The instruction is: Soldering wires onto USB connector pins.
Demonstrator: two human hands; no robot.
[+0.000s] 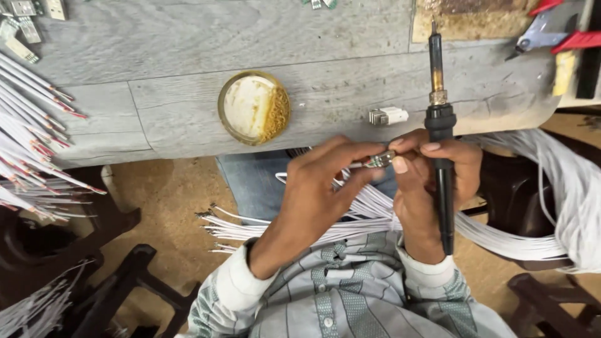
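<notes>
My left hand point(322, 181) pinches a small metal connector point(379, 160) with a thin white wire at the table's front edge. My right hand point(432, 178) grips the black handle of a soldering iron point(440, 119), its tip pointing away over the table, and its thumb and forefinger also touch the connector. A second small white-and-metal connector point(388, 116) lies on the table just beyond my hands. A bundle of white cables point(350, 219) lies across my lap under both hands.
A round brass tin point(253, 107) with pale paste and brass wool sits on the grey wooden table point(188, 56). Red-tipped white wires point(31, 144) fan out at the left. Red-handled pliers point(551, 34) lie at the far right, small metal parts point(25, 25) at the far left.
</notes>
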